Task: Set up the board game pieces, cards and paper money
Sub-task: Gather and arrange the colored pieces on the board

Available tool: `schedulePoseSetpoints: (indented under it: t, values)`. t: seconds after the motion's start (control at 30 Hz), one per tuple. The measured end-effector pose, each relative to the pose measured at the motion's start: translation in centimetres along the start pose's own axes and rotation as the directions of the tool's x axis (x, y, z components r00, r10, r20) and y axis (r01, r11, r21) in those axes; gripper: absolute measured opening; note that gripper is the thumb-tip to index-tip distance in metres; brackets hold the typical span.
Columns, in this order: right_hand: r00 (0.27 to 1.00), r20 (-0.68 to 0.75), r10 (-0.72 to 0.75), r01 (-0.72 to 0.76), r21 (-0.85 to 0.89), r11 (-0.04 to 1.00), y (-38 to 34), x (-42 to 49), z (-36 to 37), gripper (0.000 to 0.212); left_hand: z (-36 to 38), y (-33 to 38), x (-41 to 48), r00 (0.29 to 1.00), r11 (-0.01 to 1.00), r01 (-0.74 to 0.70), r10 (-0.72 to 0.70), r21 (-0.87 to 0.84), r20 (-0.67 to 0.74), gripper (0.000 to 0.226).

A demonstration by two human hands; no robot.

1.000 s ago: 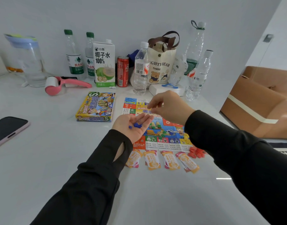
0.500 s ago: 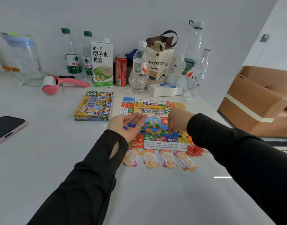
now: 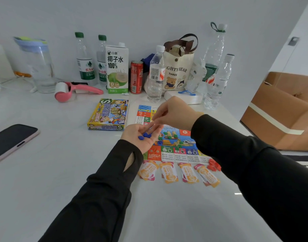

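The colourful game board (image 3: 182, 151) lies flat on the white table. My left hand (image 3: 141, 137) is held palm up over the board's left edge, with a few small blue pieces (image 3: 144, 135) lying loose on the palm. My right hand (image 3: 174, 113) hovers just above the left fingertips, thumb and fingers drawn together in a pinch; no piece shows between them. Small green pieces (image 3: 168, 135) sit on the board's middle. A heap of red pieces (image 3: 213, 165) lies by its near right corner. Several orange card stacks (image 3: 169, 172) form a row in front of the board.
The game box (image 3: 108, 115) lies left of the board and a phone (image 3: 10, 140) at the far left. Along the wall stand water bottles (image 3: 155, 74), a coconut water carton (image 3: 117, 67), a red can (image 3: 136, 76), a tote bag (image 3: 177, 70), a jug (image 3: 38, 65) and a pink roller (image 3: 76, 89). A cardboard box (image 3: 280, 116) stands beyond the right edge.
Half a second ago my right hand was down on the board's middle; it has risen and come back left to just above my left fingertips. My left hand has stayed palm up with the blue pieces.
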State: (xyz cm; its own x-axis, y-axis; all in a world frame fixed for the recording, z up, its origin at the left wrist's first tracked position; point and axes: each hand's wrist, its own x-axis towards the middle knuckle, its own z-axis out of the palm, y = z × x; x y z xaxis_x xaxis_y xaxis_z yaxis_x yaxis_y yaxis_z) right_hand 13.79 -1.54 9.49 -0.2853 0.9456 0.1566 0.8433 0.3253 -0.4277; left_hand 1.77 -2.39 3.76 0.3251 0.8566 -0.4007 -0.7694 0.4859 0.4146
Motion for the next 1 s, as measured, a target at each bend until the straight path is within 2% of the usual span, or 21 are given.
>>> schedulePoseSetpoints:
  t: [0.07, 0.17, 0.27, 0.37, 0.53, 0.67, 0.8, 1.0]
  values:
    - [0.998, -0.04, 0.057, -0.058, -0.037, 0.998, 1.0, 0.3, 0.3, 0.009, -0.3, 0.6, 0.2, 1.0, 0.999, -0.017, 0.017, -0.042, 0.012, 0.028]
    - [0.982, 0.101, 0.161, -0.14, -0.188, 0.972, 2.4, -0.1, 1.5, 0.011, -0.8, 1.2, 0.7, 0.998, 0.995, -0.058, 0.059, -0.077, 0.012, 0.029]
    - [0.963, 0.215, 0.161, -0.087, -0.318, 0.944, 2.5, -0.4, 3.2, 0.016, -1.3, 1.4, 0.9, 0.997, 0.993, -0.079, 0.08, -0.087, 0.009, 0.029]
    - [0.965, 0.202, 0.17, -0.068, -0.433, 0.899, 2.4, -0.1, 4.0, 0.024, -1.6, 1.4, 1.1, 0.997, 0.994, -0.079, 0.078, -0.08, -0.016, 0.03]
    - [0.955, 0.236, 0.181, -0.049, -0.477, 0.878, 2.1, 0.5, 4.1, 0.028, -1.6, 1.3, 1.2, 0.996, 0.994, -0.085, 0.082, -0.075, -0.034, 0.032]
    - [0.947, 0.268, 0.179, -0.008, -0.534, 0.846, 1.7, 0.9, 4.1, 0.018, -1.6, 1.3, 1.3, 0.997, 0.994, -0.074, 0.071, -0.082, -0.038, 0.031]
    - [0.934, 0.287, 0.212, -0.015, -0.561, 0.827, 1.4, 1.0, 4.1, 0.036, -1.7, 1.4, 1.3, 0.998, 0.994, -0.06, 0.058, -0.088, -0.032, 0.032]
    - [0.923, 0.305, 0.233, -0.026, -0.556, 0.83, 1.3, 1.2, 4.0, 0.031, -1.7, 1.4, 1.2, 0.998, 0.994, -0.053, 0.052, -0.098, -0.021, 0.031]
